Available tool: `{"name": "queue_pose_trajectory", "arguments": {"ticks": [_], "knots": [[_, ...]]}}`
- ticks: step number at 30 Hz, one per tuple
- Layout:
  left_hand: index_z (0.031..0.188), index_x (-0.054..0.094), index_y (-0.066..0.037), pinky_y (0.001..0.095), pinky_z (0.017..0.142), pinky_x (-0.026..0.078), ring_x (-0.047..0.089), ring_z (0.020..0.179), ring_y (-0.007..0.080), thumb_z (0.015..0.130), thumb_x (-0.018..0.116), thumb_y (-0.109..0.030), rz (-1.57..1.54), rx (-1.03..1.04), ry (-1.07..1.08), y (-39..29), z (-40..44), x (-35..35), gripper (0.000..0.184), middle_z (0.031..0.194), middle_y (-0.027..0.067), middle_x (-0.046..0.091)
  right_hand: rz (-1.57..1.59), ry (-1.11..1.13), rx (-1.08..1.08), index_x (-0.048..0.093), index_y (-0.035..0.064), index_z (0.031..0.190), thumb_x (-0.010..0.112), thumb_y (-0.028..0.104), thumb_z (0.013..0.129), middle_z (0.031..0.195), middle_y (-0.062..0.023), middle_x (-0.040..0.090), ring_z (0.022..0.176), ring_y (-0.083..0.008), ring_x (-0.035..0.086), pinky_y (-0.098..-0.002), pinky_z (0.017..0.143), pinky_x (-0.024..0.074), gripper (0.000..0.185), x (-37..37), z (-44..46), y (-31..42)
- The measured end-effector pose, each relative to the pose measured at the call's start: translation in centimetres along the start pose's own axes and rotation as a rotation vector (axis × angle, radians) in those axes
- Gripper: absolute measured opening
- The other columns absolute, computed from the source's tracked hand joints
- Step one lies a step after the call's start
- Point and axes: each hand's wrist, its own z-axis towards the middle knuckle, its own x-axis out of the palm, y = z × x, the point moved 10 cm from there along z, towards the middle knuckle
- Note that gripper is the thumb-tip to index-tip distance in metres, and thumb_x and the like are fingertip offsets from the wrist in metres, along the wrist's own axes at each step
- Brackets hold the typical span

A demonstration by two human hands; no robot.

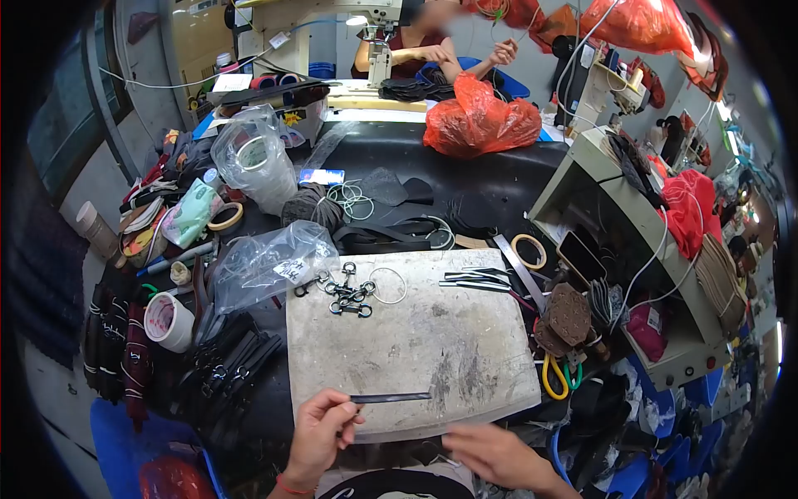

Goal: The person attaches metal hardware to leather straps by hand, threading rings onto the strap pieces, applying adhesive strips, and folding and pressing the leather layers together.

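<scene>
The left hand point(324, 428) holds a thin black strip point(395, 398) by its left end, gripped between thumb and fingers. The strip is narrow, straight and flat, with a slight shine, and it points to the right above the near part of a pale board point(407, 358). Whether it touches the board, I cannot tell. The right hand point(499, 456) is near the right corner of the board, apart from the strip, with its fingers extended and loosely open.

The board is hard-looking, scratched and stained with dark marks, and it lies on a black, smooth table point(507, 179). At its far left there is a small heap of shiny dark metal clasps point(353, 291), beside a thin pale ring point(389, 285). At the far right lie narrow strips with white edges point(475, 280). Left of the board is a crumpled transparent bag point(270, 259); on the right are brown patterned pieces point(568, 316) and yellow-handled scissors point(554, 377).

The held end of the strip is hidden by the fingers. The right hand is blurred, and both arms are cut off below. The writing on the bag's label point(291, 269) is too small for sure reading. The black straps point(229, 362) at left overlap, so their separate shapes are difficult to distinguish.
</scene>
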Motion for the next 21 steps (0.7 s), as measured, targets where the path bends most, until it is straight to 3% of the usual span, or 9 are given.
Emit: {"name": "queue_pose_trajectory", "arguments": {"ticks": [1, 4, 7, 8, 10, 19, 21], "knots": [[0.094, 0.063, 0.0, 0.0182, 0.04, 0.037, 0.053, 0.049, 0.006, 0.091, 0.059, -0.009, 0.017, -0.028, 0.029, 0.8, 0.0, 0.8, 0.009, 0.076, 0.0092, 0.066, -0.07, -0.228, -0.018, 0.056, 0.0068, 0.127, 0.067, 0.016, 0.086, 0.122, -0.018, 0.057, 0.106, -0.0327, 0.06, -0.0359, 0.089, 0.0494, 0.043, -2.9, 1.8, 1.4], [0.097, 0.063, 0.0, 0.0178, 0.045, 0.04, 0.054, 0.053, 0.0058, 0.093, 0.058, -0.009, 0.02, -0.06, 0.113, 1.9, -0.5, 2.7, 0.011, 0.078, 0.0086, 0.066, -0.238, -0.479, -0.158, 0.062, 0.0067, 0.118, 0.065, 0.012, 0.084, 0.117, -0.017, 0.059, 0.098, -0.0299, 0.063, -0.0356, 0.087, 0.0489, 0.034, -4.5, 5.8, 4.9], [0.108, 0.061, 0.002, 0.0182, 0.053, 0.045, 0.058, 0.062, 0.0069, 0.094, 0.057, -0.008, 0.069, -0.042, 0.156, 1.8, -1.1, 3.0, 0.017, 0.087, 0.0101, 0.066, -0.181, -0.348, -0.116, 0.063, 0.0068, 0.113, 0.065, 0.007, 0.08, 0.108, -0.0126, 0.062, 0.086, -0.0258, 0.063, -0.0348, 0.078, 0.0485, 0.032, -1.3, 7.3, 2.4], [0.113, 0.059, 0.003, 0.0186, 0.056, 0.047, 0.059, 0.066, 0.0075, 0.095, 0.057, -0.008, 0.114, -0.01, 0.148, 1.1, -1.5, 3.2, 0.021, 0.091, 0.0108, 0.066, -0.187, -0.448, -0.123, 0.066, 0.0051, 0.106, 0.068, 0.003, 0.079, 0.104, -0.0111, 0.064, 0.075, -0.0275, 0.064, -0.0356, 0.069, 0.048, 0.026, -2.4, 7.3, 2.6], [0.128, 0.051, 0.004, 0.0202, 0.065, 0.051, 0.062, 0.077, 0.0099, 0.095, 0.057, -0.005, 0.132, -0.024, 0.154, 1.2, -1.7, 2.7, 0.035, 0.101, 0.0125, 0.064, -0.153, -0.486, -0.035, 0.066, 0.0051, 0.104, 0.067, 0.0, 0.079, 0.099, -0.0109, 0.063, 0.076, -0.0273, 0.063, -0.0353, 0.067, 0.0473, 0.026, -3.0, 7.1, 1.9], [0.123, 0.055, 0.004, 0.0206, 0.062, 0.052, 0.063, 0.075, 0.0104, 0.089, 0.064, -0.001, 0.191, 0.055, 0.069, 1.0, -0.8, 3.5, 0.036, 0.094, 0.0099, 0.065, -0.241, -0.479, 0.093, 0.06, 0.003, 0.123, 0.063, -0.004, 0.082, 0.084, -0.0096, 0.058, 0.077, -0.0241, 0.057, -0.0342, 0.069, 0.0428, 0.042, -5.1, 6.2, 2.2], [0.123, 0.055, 0.004, 0.0211, 0.063, 0.053, 0.063, 0.075, 0.0103, 0.089, 0.063, -0.001, 0.149, 0.052, 0.066, 1.1, -1.0, 3.5, 0.036, 0.093, 0.0098, 0.066, -0.243, -0.668, 0.163, 0.06, 0.0017, 0.123, 0.062, -0.003, 0.084, 0.084, -0.0107, 0.058, 0.076, -0.0239, 0.057, -0.0348, 0.071, 0.0437, 0.04, -8.2, 5.2, 1.0]]}}
